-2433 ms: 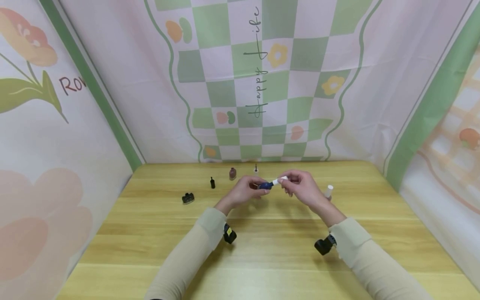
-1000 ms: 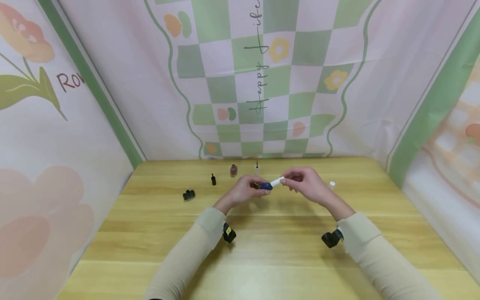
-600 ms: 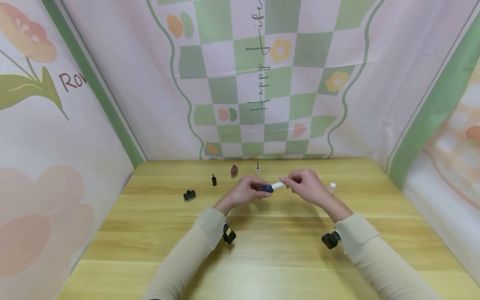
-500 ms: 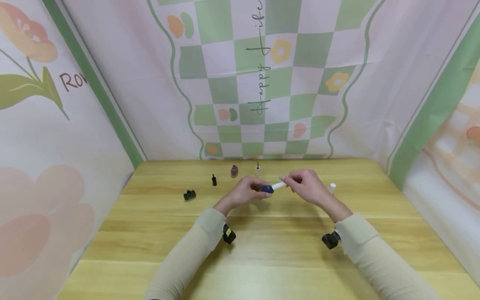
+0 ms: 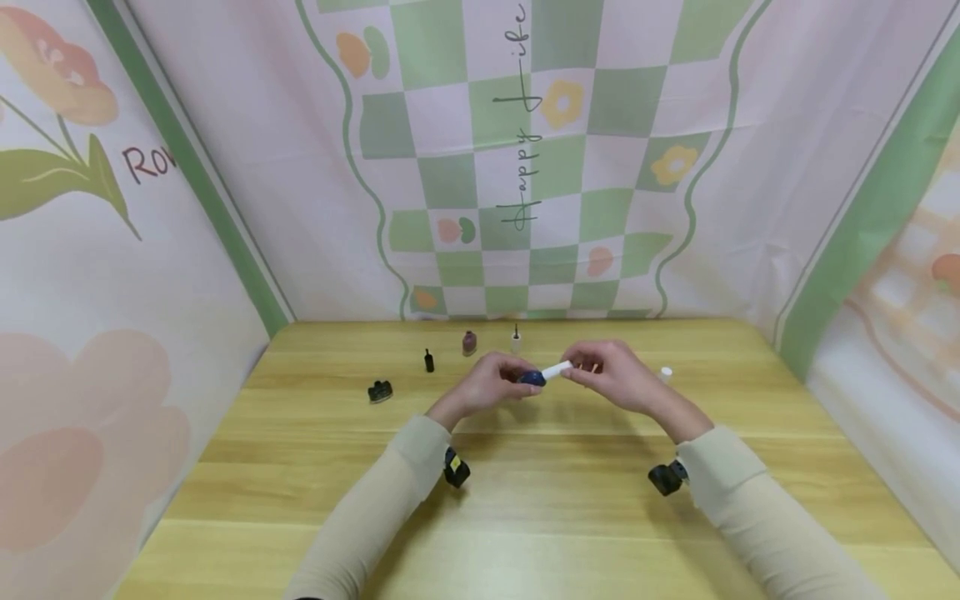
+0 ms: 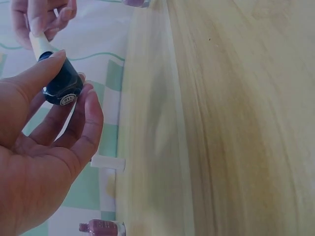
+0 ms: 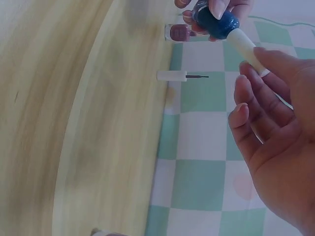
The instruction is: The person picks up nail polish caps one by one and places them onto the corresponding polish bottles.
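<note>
A dark blue nail polish bottle (image 5: 532, 378) is pinched between the thumb and fingers of the left hand (image 5: 491, 385), above the table. Its long white cap (image 5: 557, 370) sits against the bottle's neck, and the right hand (image 5: 615, 379) pinches the cap's far end between thumb and index finger. In the left wrist view the blue bottle (image 6: 64, 83) shows a round label on its base, with the left hand (image 6: 47, 147) around it. The right wrist view shows bottle and white cap (image 7: 246, 50) in line, the right hand's (image 7: 283, 128) other fingers loosely bent.
On the wooden table (image 5: 510, 517) stand a black bottle (image 5: 380, 392), a black cap with brush up (image 5: 429, 362), a mauve bottle (image 5: 468, 342) and a white cap with brush up (image 5: 516, 340). A white-capped bottle (image 5: 666, 374) stands partly behind the right wrist. Printed cloth hangs around the table.
The dark neck visible between bottle and white cap earliest is now covered, the cap being against the bottle. The right hand has shifted its fingers on the cap; the left hand keeps its hold.
</note>
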Demonstrator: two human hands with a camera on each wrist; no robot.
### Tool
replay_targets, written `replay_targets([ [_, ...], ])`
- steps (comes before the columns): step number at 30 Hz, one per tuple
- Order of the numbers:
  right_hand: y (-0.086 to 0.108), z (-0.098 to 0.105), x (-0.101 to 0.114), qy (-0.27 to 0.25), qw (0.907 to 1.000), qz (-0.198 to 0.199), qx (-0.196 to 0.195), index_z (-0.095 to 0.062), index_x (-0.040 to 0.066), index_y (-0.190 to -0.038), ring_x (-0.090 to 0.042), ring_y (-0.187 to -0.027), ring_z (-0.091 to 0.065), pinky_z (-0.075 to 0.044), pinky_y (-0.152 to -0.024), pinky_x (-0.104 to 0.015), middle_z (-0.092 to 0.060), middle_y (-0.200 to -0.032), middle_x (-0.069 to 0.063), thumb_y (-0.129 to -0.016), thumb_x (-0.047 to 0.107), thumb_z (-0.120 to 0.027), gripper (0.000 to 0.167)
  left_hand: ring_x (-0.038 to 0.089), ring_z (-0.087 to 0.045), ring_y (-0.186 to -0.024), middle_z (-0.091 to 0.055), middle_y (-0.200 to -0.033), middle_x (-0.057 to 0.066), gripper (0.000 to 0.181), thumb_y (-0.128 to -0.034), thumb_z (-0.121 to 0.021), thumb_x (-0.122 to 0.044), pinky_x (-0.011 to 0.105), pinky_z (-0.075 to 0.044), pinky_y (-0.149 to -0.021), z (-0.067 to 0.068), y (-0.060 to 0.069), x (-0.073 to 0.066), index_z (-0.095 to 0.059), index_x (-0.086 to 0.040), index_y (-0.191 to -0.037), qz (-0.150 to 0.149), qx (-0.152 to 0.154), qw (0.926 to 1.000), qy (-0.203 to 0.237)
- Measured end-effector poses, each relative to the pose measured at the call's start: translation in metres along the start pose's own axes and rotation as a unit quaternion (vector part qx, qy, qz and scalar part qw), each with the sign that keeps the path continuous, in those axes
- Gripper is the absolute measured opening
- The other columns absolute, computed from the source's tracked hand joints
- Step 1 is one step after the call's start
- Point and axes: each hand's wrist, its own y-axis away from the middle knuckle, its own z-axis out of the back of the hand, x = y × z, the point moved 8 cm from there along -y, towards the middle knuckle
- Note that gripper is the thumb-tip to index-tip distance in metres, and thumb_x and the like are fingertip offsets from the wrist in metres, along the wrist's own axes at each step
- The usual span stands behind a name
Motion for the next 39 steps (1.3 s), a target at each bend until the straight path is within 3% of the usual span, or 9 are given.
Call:
replay_targets([
  [5,-0.0005,-0.0027,-0.0026,-0.002,0.9999,-0.012,0.004,-0.074,0.013,-0.090,-0.014,-0.063,-0.057,-0.050,-0.055,-0.027,-0.067,-0.075,0.002,-0.101,0.024,-0.068,0.016,0.014,-0.063,-0.083,-0.072,-0.101,-0.002,0.017,-0.0924,-0.079,-0.018,0.038,-0.058,-0.076,0.0000,0.0009,-0.0003,-0.078,-0.017,-0.109,-0.008,-0.001,0.9999,-0.009],
  [13,0.0003,-0.0051,-0.0068,0.011,0.9998,-0.018,-0.008,-0.068,0.019,-0.074,-0.011,-0.045,-0.040,-0.037,-0.043,-0.027,-0.050,-0.055,0.003,-0.107,0.037,-0.056,0.039,0.015,-0.064,-0.085,-0.073,-0.102,-0.002,0.019,-0.0928,-0.078,-0.019,0.048,-0.058,-0.080,-0.0015,0.0020,-0.0037,-0.078,-0.016,-0.111,-0.017,0.007,0.9998,-0.002],
  [16,0.0007,-0.0039,-0.0081,0.019,0.9996,-0.020,-0.012,-0.073,0.019,-0.081,-0.011,-0.053,-0.049,-0.044,-0.050,-0.027,-0.059,-0.062,0.004,-0.105,0.039,-0.059,0.034,0.015,-0.065,-0.085,-0.073,-0.102,-0.003,0.018,-0.0927,-0.078,-0.019,0.039,-0.058,-0.077,-0.0016,0.0016,-0.0023,-0.078,-0.016,-0.111,-0.018,0.009,0.9998,-0.004],
  [19,0.0015,-0.0022,-0.0067,0.011,0.9998,-0.016,-0.008,-0.075,0.014,-0.099,-0.014,-0.065,-0.058,-0.051,-0.058,-0.029,-0.067,-0.076,0.004,-0.100,0.036,-0.068,0.023,0.014,-0.064,-0.084,-0.073,-0.101,-0.003,0.018,-0.0926,-0.078,-0.018,0.030,-0.057,-0.074,-0.0017,0.0013,-0.0007,-0.078,-0.014,-0.110,-0.017,0.010,0.9998,-0.006],
  [23,0.0018,-0.0009,-0.0031,-0.005,1.0000,-0.006,0.005,-0.073,0.010,-0.112,-0.016,-0.070,-0.061,-0.053,-0.059,-0.029,-0.070,-0.085,0.002,-0.096,0.026,-0.075,0.023,0.014,-0.063,-0.083,-0.073,-0.100,-0.002,0.018,-0.0925,-0.078,-0.018,0.026,-0.055,-0.071,-0.0008,0.0024,-0.0006,-0.078,-0.013,-0.110,-0.013,0.006,0.9999,-0.006],
  [28,0.0004,-0.0003,-0.0020,0.002,0.9999,-0.007,0.010,-0.076,0.015,-0.101,-0.017,-0.068,-0.057,-0.049,-0.058,-0.028,-0.068,-0.081,0.004,-0.098,0.024,-0.072,0.011,0.016,-0.064,-0.085,-0.073,-0.101,-0.002,0.018,-0.0928,-0.078,-0.017,0.028,-0.055,-0.073,-0.0004,0.0030,-0.0015,-0.079,-0.015,-0.110,-0.007,0.004,1.0000,-0.005],
  [36,-0.0001,-0.0033,-0.0039,0.012,0.9999,-0.003,0.001,-0.073,0.020,-0.081,-0.014,-0.057,-0.051,-0.044,-0.051,-0.028,-0.063,-0.069,-0.002,-0.103,0.031,-0.064,0.026,0.014,-0.065,-0.085,-0.074,-0.101,-0.003,0.019,-0.0927,-0.078,-0.017,0.027,-0.056,-0.074,-0.0025,0.0033,-0.0037,-0.078,-0.014,-0.111,-0.012,0.012,0.9998,-0.010],
  [39,0.0008,-0.0048,-0.0048,0.016,0.9999,0.001,-0.002,-0.069,0.020,-0.075,-0.012,-0.053,-0.046,-0.042,-0.050,-0.027,-0.058,-0.064,0.002,-0.105,0.031,-0.061,0.033,0.014,-0.064,-0.085,-0.074,-0.101,-0.003,0.019,-0.0929,-0.078,-0.016,0.027,-0.055,-0.073,-0.0037,0.0035,-0.0034,-0.078,-0.014,-0.111,-0.011,0.015,0.9998,-0.009],
])
